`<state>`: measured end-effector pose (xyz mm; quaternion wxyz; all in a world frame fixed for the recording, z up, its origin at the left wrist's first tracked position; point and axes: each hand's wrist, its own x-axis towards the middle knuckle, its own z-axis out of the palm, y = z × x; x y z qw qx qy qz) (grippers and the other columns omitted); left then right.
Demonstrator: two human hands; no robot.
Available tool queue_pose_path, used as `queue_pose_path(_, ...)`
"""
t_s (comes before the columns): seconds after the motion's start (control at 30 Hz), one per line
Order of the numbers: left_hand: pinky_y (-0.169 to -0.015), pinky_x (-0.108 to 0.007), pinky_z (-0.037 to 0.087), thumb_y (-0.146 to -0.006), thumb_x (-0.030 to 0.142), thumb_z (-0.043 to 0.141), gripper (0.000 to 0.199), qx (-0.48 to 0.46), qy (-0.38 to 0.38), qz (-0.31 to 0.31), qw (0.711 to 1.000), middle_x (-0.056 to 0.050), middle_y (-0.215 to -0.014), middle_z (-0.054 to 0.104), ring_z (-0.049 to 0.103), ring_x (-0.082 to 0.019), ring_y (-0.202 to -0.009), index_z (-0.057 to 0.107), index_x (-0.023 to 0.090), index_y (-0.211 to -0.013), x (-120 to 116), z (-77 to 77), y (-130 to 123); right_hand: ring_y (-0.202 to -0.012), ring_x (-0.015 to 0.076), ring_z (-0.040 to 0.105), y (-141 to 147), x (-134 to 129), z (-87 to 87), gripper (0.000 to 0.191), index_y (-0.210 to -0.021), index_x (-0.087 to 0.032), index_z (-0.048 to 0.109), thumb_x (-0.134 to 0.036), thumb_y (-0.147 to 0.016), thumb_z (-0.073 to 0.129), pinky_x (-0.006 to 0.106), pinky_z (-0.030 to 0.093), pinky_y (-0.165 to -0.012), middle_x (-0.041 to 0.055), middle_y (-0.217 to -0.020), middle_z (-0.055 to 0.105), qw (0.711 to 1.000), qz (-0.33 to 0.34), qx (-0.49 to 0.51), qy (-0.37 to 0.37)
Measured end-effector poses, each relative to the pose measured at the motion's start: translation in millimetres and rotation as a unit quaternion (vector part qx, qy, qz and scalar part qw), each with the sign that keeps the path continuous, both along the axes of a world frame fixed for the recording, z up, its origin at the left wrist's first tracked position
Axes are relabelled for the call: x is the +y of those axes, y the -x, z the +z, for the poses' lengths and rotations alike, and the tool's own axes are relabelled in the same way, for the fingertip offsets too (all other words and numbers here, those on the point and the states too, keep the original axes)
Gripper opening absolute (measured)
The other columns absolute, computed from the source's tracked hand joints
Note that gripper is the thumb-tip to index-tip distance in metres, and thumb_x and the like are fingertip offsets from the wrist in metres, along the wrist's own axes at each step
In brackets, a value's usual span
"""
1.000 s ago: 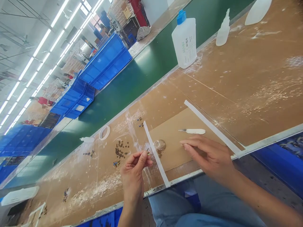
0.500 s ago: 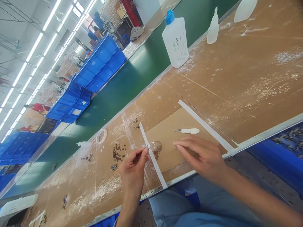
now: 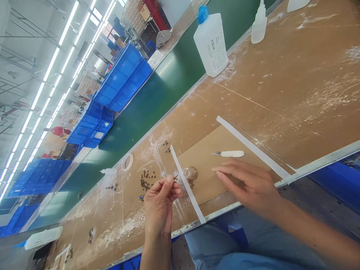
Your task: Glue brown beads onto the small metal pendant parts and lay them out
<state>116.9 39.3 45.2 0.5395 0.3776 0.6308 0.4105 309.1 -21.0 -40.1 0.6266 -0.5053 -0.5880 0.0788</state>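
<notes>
My left hand (image 3: pixel 161 198) pinches a small brown piece (image 3: pixel 175 178) between thumb and fingertips, above the table near a white tape strip. Too little of the piece shows to tell its kind. My right hand (image 3: pixel 247 183) hovers over the brown board (image 3: pixel 208 161), thumb and forefinger pressed together; whatever lies between them, if anything, is too small to make out. Between the hands stands a small clear cup (image 3: pixel 190 173). A white-handled craft knife (image 3: pixel 231 153) lies beyond the right hand. Small dark beads (image 3: pixel 145 180) are scattered beside the left hand, close to a tiny blue-and-gold piece (image 3: pixel 141 198).
White tape strips (image 3: pixel 250 146) border the board. Farther back are a tape roll (image 3: pixel 127 162), a small nozzle bottle (image 3: pixel 109 171), a large blue-capped bottle (image 3: pixel 211 45) and a white dropper bottle (image 3: pixel 259 26). Blue crates (image 3: pixel 120 82) stand past the green belt (image 3: pixel 157 90).
My left hand has rotated, so more of its fingers and the brown piece show. The right hand keeps its pinch. The whole view has shifted slightly.
</notes>
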Motion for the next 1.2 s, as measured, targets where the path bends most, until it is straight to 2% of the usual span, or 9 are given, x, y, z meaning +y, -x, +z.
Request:
queue_pose_path(0.27, -0.054, -0.018, 0.057, -0.051, 0.033, 0.094, 0.034, -0.001, -0.022, 0.003, 1.0, -0.004, -0.063, 0.073, 0.067, -0.011, -0.051, 0.075, 0.012, -0.071, -8, -2.5, 4, -0.088, 0.0122, 0.063, 1, 1, 0.7, 0.023, -0.107, -0.02, 0.061, -0.007, -0.089, 0.057, 0.027, 0.051, -0.086, 0.0019, -0.093, 0.067, 0.998, -0.034, -0.053, 0.02)
queue_pose_path(0.47, -0.06, -0.022, 0.06, -0.052, 0.03, 0.094, 0.038, 0.014, 0.039, 0.086, 0.995, -0.007, -0.069, 0.076, 0.071, -0.015, -0.058, 0.077, 0.012, -0.081, -66, -23.7, 29, -0.101, 0.0234, 0.057, -19, 11, -9.7, 0.023, -0.114, -0.017, 0.061, -0.023, -0.094, 0.054, 0.04, 0.047, -0.088, 0.0096, -0.109, 0.064, 0.951, -0.123, -0.252, 0.128)
queue_pose_path(0.53, -0.06, -0.022, 0.061, -0.049, 0.03, 0.095, 0.04, 0.03, 0.053, 0.138, 0.989, -0.007, -0.072, 0.077, 0.072, -0.016, -0.059, 0.078, 0.012, -0.081, -91, -34.2, 35, -0.092, 0.0221, 0.055, -28, 16, -14.6, 0.019, -0.103, -0.018, 0.065, -0.029, -0.095, 0.051, 0.039, 0.046, -0.082, 0.0087, -0.101, 0.063, 0.941, -0.115, -0.287, 0.139)
queue_pose_path(0.67, -0.062, -0.022, 0.061, -0.052, 0.032, 0.094, 0.036, 0.068, 0.032, 0.201, 0.977, -0.005, -0.074, 0.077, 0.072, -0.015, -0.061, 0.077, 0.014, -0.08, -128, -51.2, 39, -0.081, 0.019, 0.05, -40, 23, -17.7, 0.03, -0.084, -0.018, 0.064, -0.033, -0.099, 0.042, 0.036, 0.042, -0.071, 0.008, -0.083, 0.058, 0.936, -0.077, -0.326, 0.107)
queue_pose_path(0.8, -0.061, -0.021, 0.059, -0.059, 0.034, 0.09, 0.032, 0.103, -0.009, 0.21, 0.972, -0.001, -0.07, 0.074, 0.071, -0.014, -0.059, 0.076, 0.016, -0.081, -141, -63.5, 41, -0.083, 0.0191, 0.05, -46, 20, -17.0, 0.031, -0.086, -0.016, 0.065, -0.033, -0.1, 0.043, 0.037, 0.04, -0.072, 0.0106, -0.085, 0.06, 0.927, -0.06, -0.357, 0.103)
queue_pose_path(0.93, -0.063, -0.022, 0.06, -0.059, 0.034, 0.09, 0.031, 0.079, -0.014, 0.221, 0.972, -0.001, -0.068, 0.074, 0.071, -0.015, -0.06, 0.076, 0.015, -0.079, -143, -71.5, 39, -0.088, 0.0193, 0.053, -55, 16, -16.0, 0.037, -0.096, -0.013, 0.068, -0.039, -0.1, 0.042, 0.036, 0.041, -0.075, 0.013, -0.092, 0.063, 0.908, -0.062, -0.391, 0.138)
queue_pose_path(1.1, -0.061, -0.025, 0.061, -0.063, 0.032, 0.088, 0.031, -0.002, 0.002, 0.259, 0.966, -0.004, -0.071, 0.076, 0.072, -0.016, -0.059, 0.073, 0.014, -0.082, -145, -72.1, 30, -0.052, 0.0111, 0.047, -46, -3, -3.0, 0.045, -0.09, -0.017, 0.068, -0.048, -0.1, 0.038, 0.03, 0.031, -0.048, 0.0073, -0.071, 0.066, 0.915, -0.128, -0.327, 0.196)
queue_pose_path(1.13, -0.062, -0.026, 0.061, -0.063, 0.031, 0.088, 0.031, -0.019, 0.006, 0.268, 0.963, -0.005, -0.072, 0.077, 0.072, -0.017, -0.06, 0.072, 0.014, -0.083, -144, -72.3, 29, -0.046, 0.0096, 0.045, -36, -11, 0.3, 0.044, -0.093, -0.019, 0.068, -0.052, -0.098, 0.04, 0.029, 0.029, -0.044, 0.0054, -0.07, 0.067, 0.927, -0.11, -0.298, 0.2)
queue_pose_path(1.2, -0.062, -0.026, 0.061, -0.062, 0.03, 0.088, 0.032, -0.044, 0.016, 0.281, 0.958, -0.005, -0.072, 0.077, 0.073, -0.017, -0.06, 0.07, 0.013, -0.082, -144, -73.4, 28, -0.049, 0.0099, 0.053, -8, -28, 6.0, 0.036, -0.099, -0.025, 0.068, -0.049, -0.099, 0.041, 0.027, 0.035, -0.043, 0.0026, -0.077, 0.071, 0.956, -0.033, -0.229, 0.181)
